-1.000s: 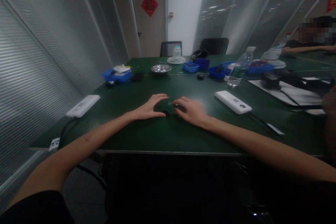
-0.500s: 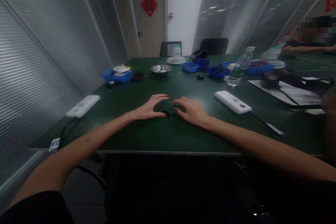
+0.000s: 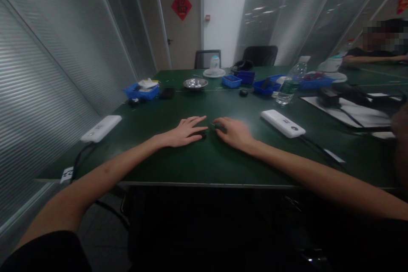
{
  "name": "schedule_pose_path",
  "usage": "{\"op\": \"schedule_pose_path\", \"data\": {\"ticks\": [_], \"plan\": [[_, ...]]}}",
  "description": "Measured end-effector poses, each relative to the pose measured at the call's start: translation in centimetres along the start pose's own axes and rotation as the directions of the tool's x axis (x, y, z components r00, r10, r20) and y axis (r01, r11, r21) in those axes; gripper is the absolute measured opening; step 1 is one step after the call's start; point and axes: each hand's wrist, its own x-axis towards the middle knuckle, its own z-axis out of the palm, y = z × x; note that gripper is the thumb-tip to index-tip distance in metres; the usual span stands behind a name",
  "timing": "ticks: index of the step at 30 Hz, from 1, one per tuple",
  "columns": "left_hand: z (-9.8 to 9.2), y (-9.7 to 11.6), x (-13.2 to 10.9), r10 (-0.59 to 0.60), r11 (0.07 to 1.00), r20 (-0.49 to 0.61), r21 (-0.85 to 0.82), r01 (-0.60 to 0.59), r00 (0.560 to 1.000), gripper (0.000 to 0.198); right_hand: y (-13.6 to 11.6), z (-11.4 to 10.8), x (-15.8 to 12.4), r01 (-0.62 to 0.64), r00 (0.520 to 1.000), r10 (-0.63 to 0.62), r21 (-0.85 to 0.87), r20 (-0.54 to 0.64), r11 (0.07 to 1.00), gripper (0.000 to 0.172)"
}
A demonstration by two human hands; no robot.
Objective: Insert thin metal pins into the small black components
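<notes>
Both my hands rest on the dark green table in front of me. My left hand lies low with fingers stretched toward the right, its thumb beside a small black round part. My right hand is curled, fingertips closed on a small dark object that I cannot make out. The two hands almost touch.
White power banks lie at left and right with cables. Farther back stand blue bins, a metal bowl, a water bottle and a small fan. Another person sits at far right.
My left hand has flattened and its fingers slid right toward the right hand. The right hand shifted slightly with the small dark object.
</notes>
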Motion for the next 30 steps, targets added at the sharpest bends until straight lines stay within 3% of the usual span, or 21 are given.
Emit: {"op": "schedule_pose_path", "data": {"ticks": [13,20,25,30], "plan": [[-0.4,0.0,-0.1,0.088,0.991,-0.130,-0.085,-0.100,0.988,0.030,0.1,-0.2,0.0,0.003,1.000,-0.003,0.006,0.005,1.000,0.036],[-0.6,-0.6,0.0,-0.031,0.990,-0.251,-0.141,-0.005,0.967,0.030,0.2,0.0,0.0,0.007,1.000,-0.007,0.008,0.006,1.000,0.037],[-1.3,-2.7,-0.5,-0.253,0.961,-0.343,-0.198,0.193,0.905,0.035,0.0,-0.4,-0.1,0.002,1.000,-0.002,0.015,0.026,1.000,0.036],[-2.1,-6.9,-1.7,-0.455,0.890,-0.493,-0.212,0.404,0.742,0.030,0.0,-0.4,0.0,0.000,0.999,0.000,0.011,0.040,1.000,0.036]]}}
